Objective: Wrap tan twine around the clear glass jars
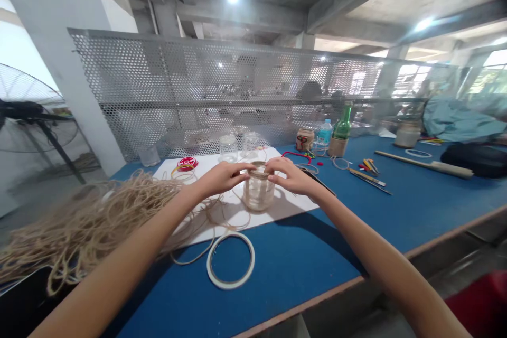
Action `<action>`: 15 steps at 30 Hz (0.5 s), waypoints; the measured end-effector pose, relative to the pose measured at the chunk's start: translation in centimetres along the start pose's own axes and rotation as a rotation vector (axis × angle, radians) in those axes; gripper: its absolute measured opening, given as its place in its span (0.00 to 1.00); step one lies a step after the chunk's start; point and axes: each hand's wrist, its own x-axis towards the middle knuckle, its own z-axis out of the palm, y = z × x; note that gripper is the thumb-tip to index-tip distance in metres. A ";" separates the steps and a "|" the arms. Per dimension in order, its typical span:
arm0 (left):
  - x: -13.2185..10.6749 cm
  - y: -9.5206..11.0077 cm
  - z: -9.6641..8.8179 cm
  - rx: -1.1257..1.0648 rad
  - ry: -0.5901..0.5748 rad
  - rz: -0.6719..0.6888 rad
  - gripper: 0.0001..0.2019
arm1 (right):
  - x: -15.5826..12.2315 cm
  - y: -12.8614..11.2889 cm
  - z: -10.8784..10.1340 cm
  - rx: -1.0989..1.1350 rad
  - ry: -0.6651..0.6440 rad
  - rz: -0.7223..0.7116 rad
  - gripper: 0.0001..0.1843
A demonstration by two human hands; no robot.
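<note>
Perforated grey metal screen across the far side, biggest item. Blue tabletop in front of it. Loose twine heap at left, strands trailing right. White sheet mid-table, partly under the twine. White ring, probably tape, flat at the near edge. Green bottle upright, far right, lower part wrapped brown.

Two bare hands meet at centre: left hand at the left of the rim, right hand at the right. Both narrow, thumbs and fingertips on the mouth of a glass jar, holding it between them; pressure can't be told. Jar stands upright on the sheet, clear, nothing visible inside.

Handling guess: stiff, light to moderate weight, smooth so slippery on the sides, breakable if knocked. Best hold: one palm round the body to steady it, other hand's fingertips at the neck.

Smallest: red spool, far left on the sheet; brownish band at the jar's neck, twine or tape unclear.
</note>
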 end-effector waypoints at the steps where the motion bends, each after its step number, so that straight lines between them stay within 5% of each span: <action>1: 0.0 -0.1 0.1 -0.004 0.005 0.004 0.15 | 0.0 -0.1 0.0 0.000 -0.004 -0.001 0.08; 15: 0.1 1.5 1.4 0.051 0.028 0.014 0.12 | -0.2 -2.0 0.3 -0.089 0.027 -0.002 0.08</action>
